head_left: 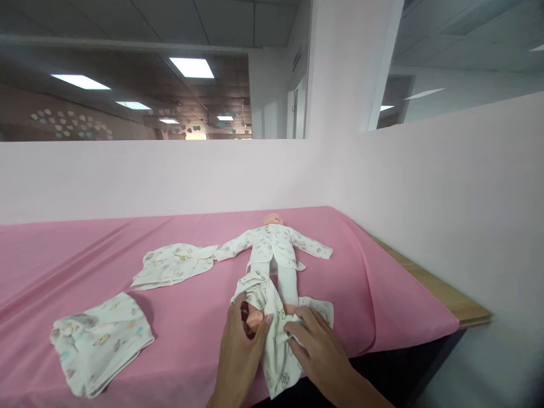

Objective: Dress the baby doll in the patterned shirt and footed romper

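A baby doll lies on its back, head away from me, in a white printed top and white leg coverings. Printed baby pants are bunched around its lower legs. One bare foot pokes out through the cloth, on the left. My left hand curls round that foot, thumb and fingers closed on the pants beside it. By the other ankle, my right hand pinches the pants' fabric with bent fingers. That other foot is hidden under cloth and hand.
To the left lie a spread printed garment and a folded printed garment. A pink sheet covers the table, whose wooden corner shows at right. White walls with windows stand behind and at right.
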Demonstrator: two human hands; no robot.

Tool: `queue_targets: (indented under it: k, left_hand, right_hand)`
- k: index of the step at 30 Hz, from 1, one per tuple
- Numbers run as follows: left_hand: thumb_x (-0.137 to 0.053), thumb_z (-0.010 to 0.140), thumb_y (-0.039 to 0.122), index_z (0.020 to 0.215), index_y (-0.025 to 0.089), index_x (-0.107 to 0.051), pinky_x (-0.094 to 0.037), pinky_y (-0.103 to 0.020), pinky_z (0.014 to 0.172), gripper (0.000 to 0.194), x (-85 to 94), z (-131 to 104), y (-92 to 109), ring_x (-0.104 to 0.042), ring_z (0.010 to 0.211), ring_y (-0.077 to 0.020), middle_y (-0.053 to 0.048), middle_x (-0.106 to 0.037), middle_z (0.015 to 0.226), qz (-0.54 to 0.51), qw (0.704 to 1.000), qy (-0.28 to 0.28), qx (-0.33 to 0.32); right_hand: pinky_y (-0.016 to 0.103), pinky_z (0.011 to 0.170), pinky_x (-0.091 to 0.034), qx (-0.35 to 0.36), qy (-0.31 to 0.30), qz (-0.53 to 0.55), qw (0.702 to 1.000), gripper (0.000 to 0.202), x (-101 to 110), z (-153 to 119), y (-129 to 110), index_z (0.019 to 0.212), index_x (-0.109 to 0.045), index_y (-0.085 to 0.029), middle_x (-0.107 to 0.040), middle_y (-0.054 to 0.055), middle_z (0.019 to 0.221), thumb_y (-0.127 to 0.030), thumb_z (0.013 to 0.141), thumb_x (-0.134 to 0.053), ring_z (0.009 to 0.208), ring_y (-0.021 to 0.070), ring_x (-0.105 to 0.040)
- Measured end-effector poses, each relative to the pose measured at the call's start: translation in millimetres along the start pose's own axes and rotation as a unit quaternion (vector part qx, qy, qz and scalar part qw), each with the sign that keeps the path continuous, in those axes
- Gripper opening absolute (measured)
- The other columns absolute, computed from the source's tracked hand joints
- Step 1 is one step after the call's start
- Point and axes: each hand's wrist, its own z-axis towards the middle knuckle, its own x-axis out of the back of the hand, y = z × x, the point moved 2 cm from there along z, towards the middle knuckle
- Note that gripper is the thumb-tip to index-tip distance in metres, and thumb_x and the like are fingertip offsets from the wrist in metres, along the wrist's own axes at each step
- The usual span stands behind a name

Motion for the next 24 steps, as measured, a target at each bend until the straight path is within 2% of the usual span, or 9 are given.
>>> queue_targets:
  k: [3, 6, 8, 10, 14, 17, 19, 21, 24]
  left_hand:
    - [-0.057, 0.085, 0.055, 0.144, 0.023, -0.037, -0.039, -0.045, 0.104, 0.07, 6.2, 2.2, -3.6, -0.045, 0.129, -0.0321, -0.012, -0.046, 0.141, 0.016, 1.0, 0.006, -0.017]
    - [-0.055, 0.086, 0.056, 0.142, 0.025, -0.04, -0.035, -0.047, 0.108, 0.066, 10.9, 4.3, -9.9, -0.041, 0.133, -0.0326, -0.011, -0.046, 0.143, 0.028, 0.999, 0.002, -0.014]
    - [-0.055, 0.085, 0.057, 0.142, 0.025, -0.041, -0.035, -0.047, 0.107, 0.066, 12.5, 4.9, -14.0, -0.042, 0.133, -0.0329, -0.011, -0.048, 0.142, 0.036, 0.999, -0.001, -0.006]
    - [-0.054, 0.085, 0.056, 0.139, 0.025, -0.044, -0.038, -0.047, 0.104, 0.063, 13.4, 4.6, -17.3, -0.046, 0.129, -0.0331, -0.011, -0.051, 0.139, 0.052, 0.999, 0.004, -0.004]
    - [-0.049, 0.088, 0.047, 0.131, 0.027, -0.05, -0.043, -0.046, 0.095, 0.047, 13.3, 3.0, -22.0, -0.054, 0.119, -0.0317, -0.009, -0.057, 0.131, 0.112, 0.993, 0.023, -0.03]
    - [-0.047, 0.088, 0.042, 0.129, 0.027, -0.05, -0.042, -0.046, 0.095, 0.043, 11.3, 2.6, -24.6, -0.054, 0.117, -0.0313, -0.009, -0.057, 0.13, 0.142, 0.988, 0.028, -0.047]
    - [-0.046, 0.089, 0.041, 0.127, 0.026, -0.051, -0.041, -0.047, 0.096, 0.042, 10.0, 2.6, -26.0, -0.053, 0.117, -0.0311, -0.01, -0.056, 0.129, 0.151, 0.987, 0.028, -0.046]
    - [-0.045, 0.089, 0.04, 0.123, 0.025, -0.053, -0.041, -0.047, 0.097, 0.039, 10.0, 2.3, -26.8, -0.053, 0.115, -0.0308, -0.01, -0.058, 0.125, 0.159, 0.986, 0.025, -0.039]
    - [-0.05, 0.086, 0.045, 0.121, 0.023, -0.055, -0.042, -0.047, 0.097, 0.042, 14.9, 1.5, -22.6, -0.052, 0.115, -0.0313, -0.011, -0.057, 0.122, 0.15, 0.987, 0.021, -0.045]
  right_hand:
    - [0.041, 0.092, -0.044, -0.014, 0.024, 0.067, 0.997, 0.02, 11.5, 10.2, 2.9, 0.09, -0.06, -0.023, -0.061, 0.007, 0.101, -0.015, 0.091, -0.043, 0.1, 0.0229, -0.056]
    - [0.034, 0.076, -0.046, -0.113, 0.042, 0.184, 0.976, 0.012, 27.1, 19.2, 9.7, 0.091, -0.056, -0.022, -0.061, 0.003, 0.086, -0.024, 0.091, -0.045, 0.084, 0.0196, -0.057]
    - [0.029, 0.064, -0.044, -0.181, 0.037, 0.276, 0.943, 0.014, 35.9, 24.5, 14.5, 0.089, -0.054, -0.022, -0.059, 0.001, 0.079, -0.033, 0.092, -0.045, 0.073, 0.0172, -0.055]
    - [0.027, 0.06, -0.042, -0.226, 0.026, 0.368, 0.902, 0.016, 42.6, 29.8, 17.8, 0.086, -0.053, -0.022, -0.058, 0.0, 0.077, -0.037, 0.089, -0.048, 0.069, 0.0157, -0.054]
    - [0.027, 0.061, -0.045, -0.279, 0.033, 0.509, 0.814, 0.018, 49.6, 43.3, 25.2, 0.086, -0.055, -0.022, -0.06, 0.0, 0.077, -0.039, 0.083, -0.058, 0.068, 0.0156, -0.056]
    - [0.029, 0.063, -0.047, -0.307, 0.048, 0.545, 0.779, 0.019, 51.2, 57.7, 38.6, 0.087, -0.056, -0.022, -0.062, 0.0, 0.077, -0.039, 0.08, -0.063, 0.069, 0.0174, -0.059]
    - [0.029, 0.058, -0.045, -0.328, 0.047, 0.542, 0.772, 0.02, 52.1, 66.7, 51.0, 0.084, -0.055, -0.022, -0.061, -0.001, 0.072, -0.039, 0.078, -0.064, 0.063, 0.0168, -0.058]
    - [0.028, 0.053, -0.042, -0.333, 0.034, 0.531, 0.778, 0.023, 53.1, 71.3, 62.0, 0.08, -0.054, -0.022, -0.058, -0.002, 0.067, -0.041, 0.076, -0.065, 0.058, 0.0154, -0.054]
    - [0.03, 0.058, -0.044, -0.316, -0.002, 0.471, 0.824, 0.027, 54.2, 63.6, 69.7, 0.083, -0.057, -0.02, -0.06, 0.0, 0.073, -0.046, 0.078, -0.064, 0.063, 0.0163, -0.056]
